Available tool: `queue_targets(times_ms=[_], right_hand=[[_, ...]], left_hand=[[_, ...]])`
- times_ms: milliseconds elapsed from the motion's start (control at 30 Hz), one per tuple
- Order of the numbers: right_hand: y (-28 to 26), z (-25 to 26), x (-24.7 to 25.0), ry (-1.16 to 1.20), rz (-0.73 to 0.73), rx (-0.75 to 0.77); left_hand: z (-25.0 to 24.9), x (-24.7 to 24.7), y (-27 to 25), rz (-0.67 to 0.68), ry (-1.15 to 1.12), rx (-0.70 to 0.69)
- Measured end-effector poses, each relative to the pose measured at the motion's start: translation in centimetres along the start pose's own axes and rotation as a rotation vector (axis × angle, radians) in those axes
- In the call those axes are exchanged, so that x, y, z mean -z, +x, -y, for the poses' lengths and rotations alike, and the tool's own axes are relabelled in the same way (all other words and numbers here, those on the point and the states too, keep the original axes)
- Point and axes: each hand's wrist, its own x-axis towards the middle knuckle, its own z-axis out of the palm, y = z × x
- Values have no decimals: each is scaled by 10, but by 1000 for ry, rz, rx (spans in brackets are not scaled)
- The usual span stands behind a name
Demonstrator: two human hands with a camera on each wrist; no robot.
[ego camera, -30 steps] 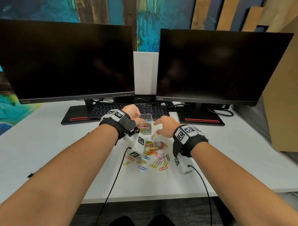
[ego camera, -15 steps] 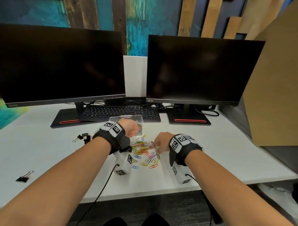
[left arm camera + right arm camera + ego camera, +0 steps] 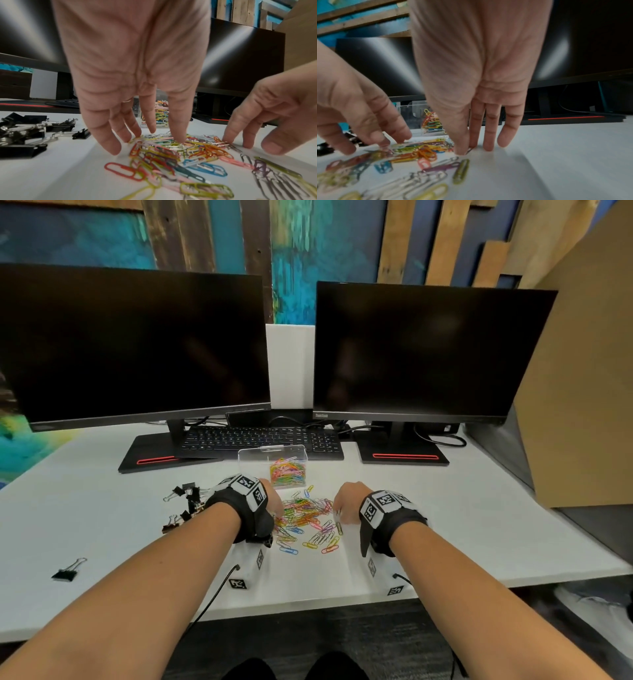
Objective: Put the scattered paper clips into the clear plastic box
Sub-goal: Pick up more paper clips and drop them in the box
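- Sitting far left on the white desk [image 3: 479, 542], near edge, is one black binder clip [image 3: 69, 570] on its own; a cluster of more binder clips [image 3: 183, 505] lies just left of the left wrist, perhaps half a dozen, too tangled to count surely.
- The left hand [image 3: 130, 75] reaches down with fingers spread and nearly straight, its fingertips [image 3: 178, 138] touching the left edge of the paper clips [image 3: 308, 515]. It has hold of nothing I can see.
- The loose paper clips lie in a heap between the two hands, with stragglers nearer the desk's front edge; dozens in many colours, too many and too overlapped to count.
- These are light, stiff, coated wire pieces, likely slick on the smooth desk and apt to hook together. Judging from that, raking them into a pile and pinching a bunch from both sides should work better than taking singles; flat ones need a fingernail under an end.
- One clear plastic box [image 3: 274, 455] stands just beyond the heap, near the keyboard [image 3: 260, 438], open at the top and partly filled with clips.
- The right hand [image 3: 471, 67] comes down at the heap's right edge, fingers straight; thumb and forefinger meet at a silver clip [image 3: 469, 150], though whether it is actually pinched I cannot tell.
- Two dark monitors stand behind, one left [image 3: 130, 344], one right [image 3: 428, 350].
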Motion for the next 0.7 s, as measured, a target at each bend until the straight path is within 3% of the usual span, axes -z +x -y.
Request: queue_targets(times_ms=[33, 100, 200, 333, 433, 567, 700], right_hand=[[-1, 4, 2, 7, -2, 31], [-3, 9, 5, 55, -5, 74], [-11, 6, 8, 116, -41, 31], [-26, -5, 7, 133, 94, -21], [-26, -4, 4, 122, 118, -70], [-21, 9, -8, 119, 62, -67], [-13, 25, -20, 119, -36, -39]], left_hand=[[5, -6, 12, 46, 99, 13], [8, -6, 7, -14, 118, 19], [-2, 9, -46, -10, 68, 1], [9, 15, -53, -1, 48, 34], [18, 7, -51, -20, 65, 31], [21, -6, -60, 24, 122, -14], [17, -16, -68, -23, 200, -46]])
